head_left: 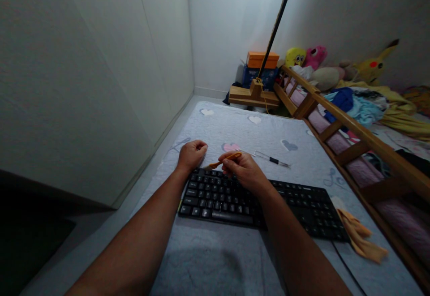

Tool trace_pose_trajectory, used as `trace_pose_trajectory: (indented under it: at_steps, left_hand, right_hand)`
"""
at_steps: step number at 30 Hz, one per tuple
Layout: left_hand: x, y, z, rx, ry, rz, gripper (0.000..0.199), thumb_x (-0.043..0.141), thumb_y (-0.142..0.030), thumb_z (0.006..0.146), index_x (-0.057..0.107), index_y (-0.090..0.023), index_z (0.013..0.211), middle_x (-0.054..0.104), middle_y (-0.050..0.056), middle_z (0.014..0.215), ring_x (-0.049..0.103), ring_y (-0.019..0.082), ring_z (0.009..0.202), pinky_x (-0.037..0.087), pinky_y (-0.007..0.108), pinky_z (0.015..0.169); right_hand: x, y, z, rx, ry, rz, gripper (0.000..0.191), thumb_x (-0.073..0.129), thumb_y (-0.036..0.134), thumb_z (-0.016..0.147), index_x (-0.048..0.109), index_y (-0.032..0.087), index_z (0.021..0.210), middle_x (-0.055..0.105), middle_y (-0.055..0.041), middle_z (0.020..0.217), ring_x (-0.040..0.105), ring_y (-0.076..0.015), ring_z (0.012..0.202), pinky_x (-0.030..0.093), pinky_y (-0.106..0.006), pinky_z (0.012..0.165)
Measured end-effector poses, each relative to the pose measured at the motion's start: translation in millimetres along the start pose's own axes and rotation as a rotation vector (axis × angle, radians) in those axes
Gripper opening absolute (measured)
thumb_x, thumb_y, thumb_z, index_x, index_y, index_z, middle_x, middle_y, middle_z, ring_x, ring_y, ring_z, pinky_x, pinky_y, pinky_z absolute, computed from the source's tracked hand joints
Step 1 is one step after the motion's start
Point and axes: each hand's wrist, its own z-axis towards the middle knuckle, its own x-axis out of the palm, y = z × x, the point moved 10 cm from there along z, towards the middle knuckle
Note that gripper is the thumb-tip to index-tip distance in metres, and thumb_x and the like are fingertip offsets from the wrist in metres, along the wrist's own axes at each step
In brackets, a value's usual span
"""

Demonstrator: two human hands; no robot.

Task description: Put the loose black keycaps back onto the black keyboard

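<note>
A black keyboard (231,199) lies on the pale, heart-patterned cover (208,251). My right hand (243,168) is closed on an orange-handled brush (214,165) above the keyboard's upper part; the brush's pale tip points left, near the upper left keys. At the keyboard's upper left corner, my left hand (192,154) rests with its fingers curled in; whatever it may hold is hidden. Behind my right hand lies a thin metal tool with a black grip (273,160). An orange cloth (363,235) sits beside the keyboard's right end.
A wooden bed rail (356,137) runs along the right side, with clothes and plush toys beyond it. White cabinet doors (110,63) stand on the left. At the back a black pole (276,26) rises from a wooden base (254,94). A cable (347,267) trails from the keyboard.
</note>
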Motion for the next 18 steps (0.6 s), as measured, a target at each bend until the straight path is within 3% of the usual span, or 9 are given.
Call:
trace_pose_trajectory:
  at_steps: [18]
  left_hand:
    - [-0.3, 6, 0, 0.001, 0.016, -0.019, 0.027, 0.056, -0.038, 0.076, 0.073, -0.017, 0.077, 0.074, 0.005, 0.075, 0.065, 0.020, 0.071, 0.047, 0.029, 0.068]
  right_hand:
    - [-37, -1, -11, 0.119, -0.002, -0.200, 0.019, 0.058, 0.032, 0.086, 0.066, 0.015, 0.086, 0.058, 0.0023, 0.062, 0.052, -0.0106, 0.055, 0.040, -0.025, 0.055]
